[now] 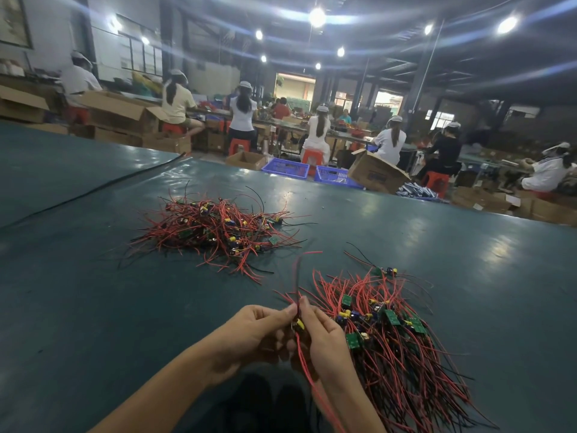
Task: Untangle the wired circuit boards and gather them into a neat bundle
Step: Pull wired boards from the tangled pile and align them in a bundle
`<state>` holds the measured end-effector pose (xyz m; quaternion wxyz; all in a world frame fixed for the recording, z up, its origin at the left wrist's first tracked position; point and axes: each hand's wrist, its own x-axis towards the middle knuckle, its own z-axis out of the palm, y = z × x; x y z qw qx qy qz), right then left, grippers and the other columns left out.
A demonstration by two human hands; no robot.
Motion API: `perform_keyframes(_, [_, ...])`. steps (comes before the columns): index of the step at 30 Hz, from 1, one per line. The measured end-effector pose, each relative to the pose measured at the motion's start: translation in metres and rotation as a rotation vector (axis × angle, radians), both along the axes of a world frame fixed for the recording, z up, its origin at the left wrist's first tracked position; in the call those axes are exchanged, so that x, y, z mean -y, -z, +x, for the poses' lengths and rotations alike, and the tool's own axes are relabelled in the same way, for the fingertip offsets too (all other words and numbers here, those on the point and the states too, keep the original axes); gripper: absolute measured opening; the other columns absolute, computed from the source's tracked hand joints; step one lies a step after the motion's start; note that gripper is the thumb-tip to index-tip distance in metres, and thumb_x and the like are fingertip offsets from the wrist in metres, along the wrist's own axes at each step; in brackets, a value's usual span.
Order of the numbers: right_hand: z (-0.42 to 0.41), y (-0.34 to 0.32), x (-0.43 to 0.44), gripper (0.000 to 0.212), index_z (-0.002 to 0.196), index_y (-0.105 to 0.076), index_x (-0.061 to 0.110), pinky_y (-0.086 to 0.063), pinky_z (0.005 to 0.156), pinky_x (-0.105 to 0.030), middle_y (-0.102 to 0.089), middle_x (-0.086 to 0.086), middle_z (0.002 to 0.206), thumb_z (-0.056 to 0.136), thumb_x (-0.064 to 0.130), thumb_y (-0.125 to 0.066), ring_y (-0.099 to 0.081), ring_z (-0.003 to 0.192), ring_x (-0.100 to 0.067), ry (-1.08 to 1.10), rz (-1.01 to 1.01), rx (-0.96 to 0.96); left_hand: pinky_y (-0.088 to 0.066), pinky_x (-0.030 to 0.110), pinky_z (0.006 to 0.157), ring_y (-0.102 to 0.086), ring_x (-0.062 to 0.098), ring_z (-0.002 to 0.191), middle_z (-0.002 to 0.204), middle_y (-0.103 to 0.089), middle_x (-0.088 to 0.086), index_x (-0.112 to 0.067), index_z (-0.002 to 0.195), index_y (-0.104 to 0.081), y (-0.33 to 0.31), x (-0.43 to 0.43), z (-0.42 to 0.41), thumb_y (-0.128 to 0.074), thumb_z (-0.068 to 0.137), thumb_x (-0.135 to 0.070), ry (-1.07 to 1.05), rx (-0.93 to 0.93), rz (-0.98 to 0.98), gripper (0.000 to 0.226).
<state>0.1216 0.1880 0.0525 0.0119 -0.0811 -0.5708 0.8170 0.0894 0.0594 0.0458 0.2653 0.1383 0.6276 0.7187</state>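
Observation:
A tangled heap of small green circuit boards with red and black wires [218, 229] lies on the dark green table, ahead and a little left. A straightened bundle of the same wired boards [393, 332] lies to the right, wires fanned toward the near edge. Between them, my left hand [249, 332] and my right hand [321, 339] both pinch one wired board [299, 324] with a yellow part. Its red wires stick up past my fingertips and trail down toward me. My right hand rests against the left side of the bundle.
A black cable [93, 189] runs across the far left of the green table [93, 307]. One loose wired board [385, 270] lies just beyond the bundle. Past the table's far edge stand blue crates [285, 168], cardboard boxes [376, 175] and seated workers at benches.

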Motion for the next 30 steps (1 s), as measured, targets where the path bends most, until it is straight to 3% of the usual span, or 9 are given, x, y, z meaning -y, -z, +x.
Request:
perform_keyframes(5, [-0.005, 0.004, -0.002, 0.037, 0.076, -0.061, -0.002, -0.048, 0.05, -0.027, -0.057, -0.017, 0.06, 0.098, 0.026, -0.052, -0.056, 0.054, -0.024, 0.147, 0.043, -0.021, -0.045, 0.02, 0.052, -0.06, 0.012, 0.056, 0.068, -0.068, 0.004, -0.018, 0.078, -0.07, 0.001, 0.0, -0.002, -0.072, 0.08, -0.025, -0.082, -0.091, 0.026, 0.007])
perform_keyframes(7, [-0.005, 0.01, -0.002, 0.038, 0.074, -0.059, 0.0, -0.046, 0.043, -0.024, -0.056, -0.006, 0.051, 0.099, 0.027, -0.05, -0.055, 0.045, -0.016, 0.184, 0.112, -0.052, -0.047, 0.021, 0.053, -0.062, 0.013, 0.057, 0.069, -0.069, 0.001, -0.016, 0.094, -0.065, 0.005, -0.001, -0.003, -0.073, 0.079, -0.012, -0.132, -0.216, -0.036, 0.017])
perform_keyframes(9, [-0.005, 0.015, -0.004, 0.037, 0.073, -0.061, 0.005, -0.046, 0.045, -0.022, -0.056, 0.0, 0.05, 0.099, 0.03, -0.051, -0.055, 0.045, -0.01, 0.213, 0.177, -0.07, -0.047, 0.022, 0.057, -0.063, 0.011, 0.063, 0.073, -0.068, 0.0, -0.024, 0.099, -0.064, 0.007, -0.003, -0.001, -0.077, 0.071, -0.022, -0.161, -0.336, -0.098, 0.031])
perform_keyframes(13, [-0.005, 0.016, -0.007, 0.034, 0.078, -0.068, 0.004, -0.055, 0.055, -0.027, -0.066, -0.011, 0.066, 0.098, 0.027, -0.054, -0.065, 0.061, -0.021, 0.22, 0.184, -0.071, -0.046, 0.019, 0.057, -0.06, 0.004, 0.062, 0.081, -0.07, -0.003, -0.037, 0.098, -0.065, 0.013, -0.004, 0.004, -0.082, 0.07, -0.044, -0.205, -0.659, -0.214, 0.034])
perform_keyframes(17, [-0.005, 0.013, -0.006, 0.033, 0.078, -0.068, 0.006, -0.046, 0.046, -0.024, -0.063, -0.007, 0.06, 0.096, 0.03, -0.056, -0.057, 0.051, -0.016, 0.229, 0.183, -0.052, -0.053, 0.03, 0.058, -0.064, 0.013, 0.063, 0.078, -0.07, -0.005, -0.027, 0.094, -0.07, 0.011, -0.006, 0.004, -0.074, 0.082, -0.034, -0.36, -0.854, -0.177, 0.015])
perform_keyframes(22, [-0.004, 0.012, -0.006, 0.025, 0.075, -0.071, 0.009, -0.036, 0.044, -0.018, -0.052, 0.006, 0.051, 0.09, 0.027, -0.066, -0.044, 0.046, -0.007, 0.238, 0.195, -0.056, -0.049, 0.033, 0.051, -0.06, 0.02, 0.054, 0.068, -0.069, -0.006, -0.016, 0.088, -0.074, 0.009, -0.007, 0.005, -0.073, 0.085, -0.017, -0.462, -0.817, -0.125, 0.003])
perform_keyframes(24, [-0.004, 0.013, -0.007, 0.022, 0.075, -0.071, 0.009, -0.036, 0.044, -0.018, -0.053, 0.008, 0.05, 0.09, 0.024, -0.067, -0.045, 0.045, -0.004, 0.238, 0.194, -0.067, -0.049, 0.026, 0.054, -0.062, 0.011, 0.057, 0.07, -0.069, -0.007, -0.016, 0.087, -0.073, 0.01, -0.008, 0.005, -0.073, 0.085, -0.017, -0.442, -0.786, -0.126, 0.002])
perform_keyframes(26, [-0.004, 0.013, -0.007, 0.02, 0.074, -0.073, 0.01, -0.041, 0.048, -0.017, -0.061, 0.005, 0.054, 0.09, 0.02, -0.067, -0.052, 0.048, -0.003, 0.232, 0.182, -0.086, -0.051, 0.022, 0.061, -0.065, 0.006, 0.064, 0.076, -0.071, -0.007, -0.022, 0.088, -0.071, 0.01, -0.009, 0.006, -0.073, 0.082, -0.032, -0.412, -0.734, -0.149, 0.012])
perform_keyframes(30, [-0.005, 0.014, -0.005, 0.023, 0.066, -0.075, 0.019, -0.046, 0.054, -0.023, -0.064, 0.002, 0.058, 0.088, 0.019, -0.068, -0.057, 0.055, -0.009, 0.214, 0.197, -0.11, -0.055, 0.035, 0.06, -0.065, 0.017, 0.061, 0.073, -0.07, -0.001, -0.026, 0.08, -0.071, 0.011, -0.01, 0.006, -0.064, 0.075, -0.066, -0.4, -0.658, -0.292, 0.041])
